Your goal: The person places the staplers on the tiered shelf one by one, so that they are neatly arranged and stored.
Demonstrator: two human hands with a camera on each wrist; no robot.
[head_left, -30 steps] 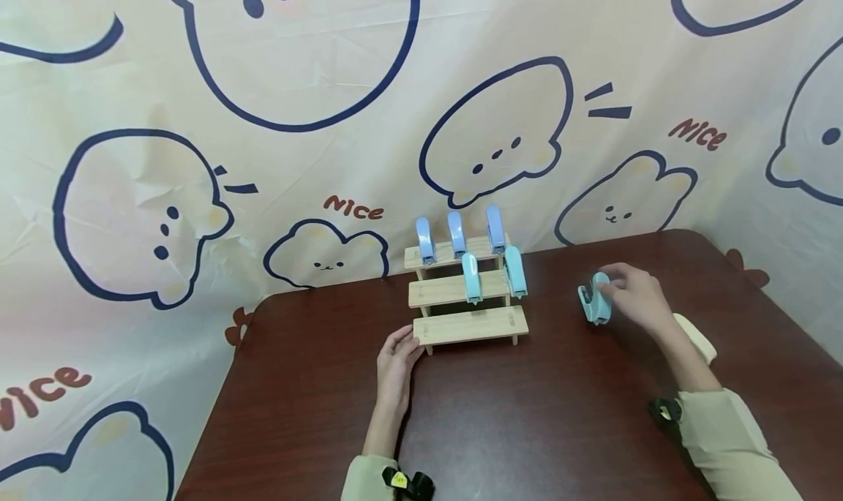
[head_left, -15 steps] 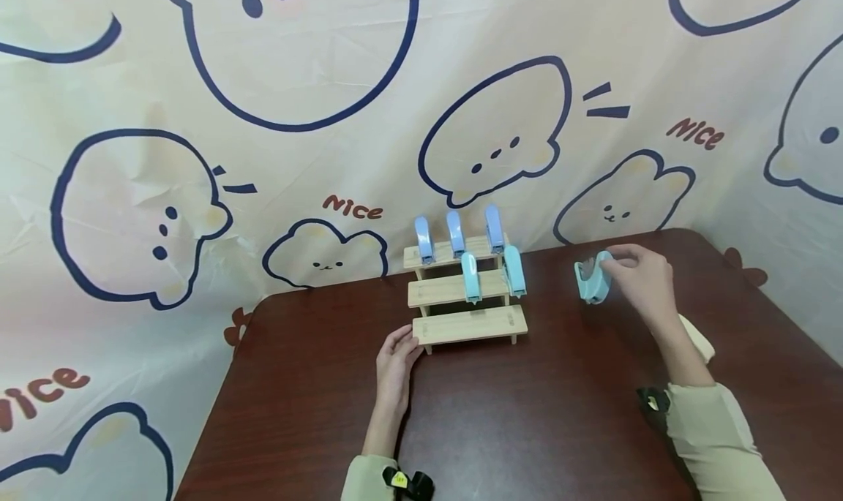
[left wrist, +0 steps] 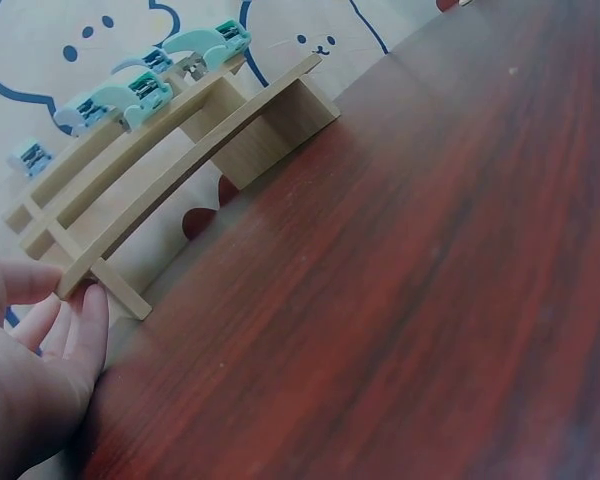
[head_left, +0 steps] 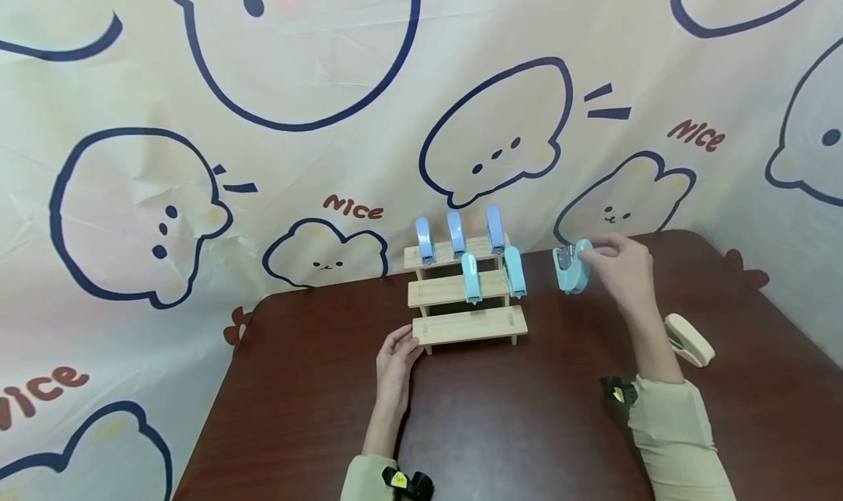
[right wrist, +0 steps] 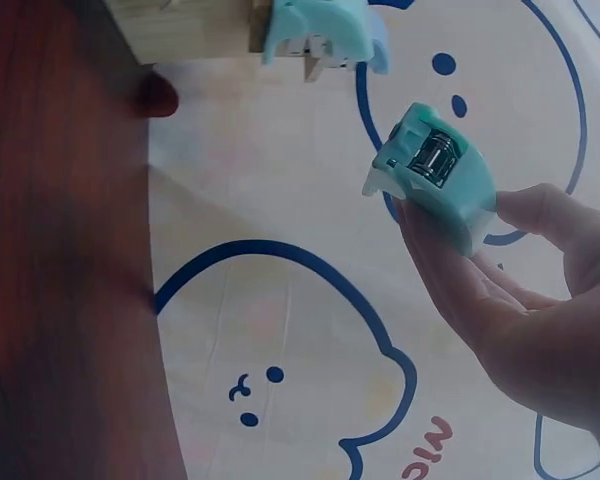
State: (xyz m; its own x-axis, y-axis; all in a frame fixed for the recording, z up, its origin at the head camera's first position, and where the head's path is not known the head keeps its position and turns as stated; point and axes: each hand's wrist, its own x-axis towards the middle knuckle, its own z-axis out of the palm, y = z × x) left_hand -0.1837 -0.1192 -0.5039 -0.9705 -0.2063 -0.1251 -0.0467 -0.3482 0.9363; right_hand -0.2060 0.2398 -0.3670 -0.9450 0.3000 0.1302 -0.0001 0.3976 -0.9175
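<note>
My left hand (head_left: 394, 369) pinches the left end of the lowest step of a three-step wooden stand (head_left: 470, 327). In the left wrist view its thumb lies over the edge of the stand (left wrist: 145, 200) and the fingers bend beneath. Off to the right, my right hand (head_left: 622, 270) holds a turquoise spring clip (head_left: 571, 268) between thumb and fingers, raised off the table. The right wrist view shows the metal spring of this clip (right wrist: 440, 170). Several clips are fixed on the stand: blue ones (head_left: 456, 234) along the top step, turquoise ones (head_left: 471, 278) on the middle step.
A cream clip (head_left: 688, 340) lies on the dark wooden table (head_left: 514, 420), right of my right forearm. Behind the table hangs a pale cloth (head_left: 356, 157) with cartoon outlines.
My right hand has lifted the turquoise clip off the table and carried it left and toward the back, uncovering more of the cream clip. My left hand and the stand have stayed put.
</note>
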